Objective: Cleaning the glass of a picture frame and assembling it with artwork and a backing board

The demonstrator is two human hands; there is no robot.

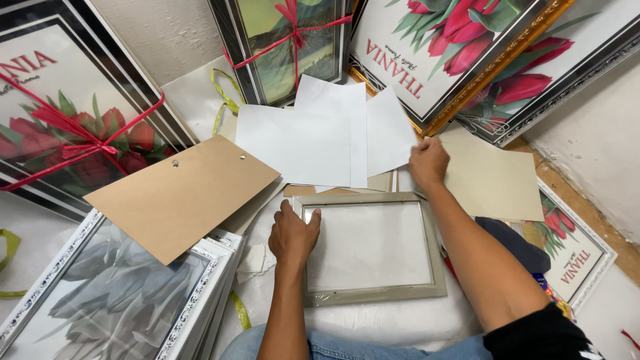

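Cluttered floor of stacked framed prints, left hand [293, 235] flat on grey frame [370, 248], right hand [428, 162] pinching white sheet [389, 131]

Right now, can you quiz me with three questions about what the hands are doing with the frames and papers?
1. True or false: the left hand rests on the grey frame.
2. What does the right hand touch? A) white paper sheets B) red ribbon C) brown backing board
3. Fill in: the brown backing board lies to the ____ of the grey frame.

Key: 1 true; 2 A; 3 left.
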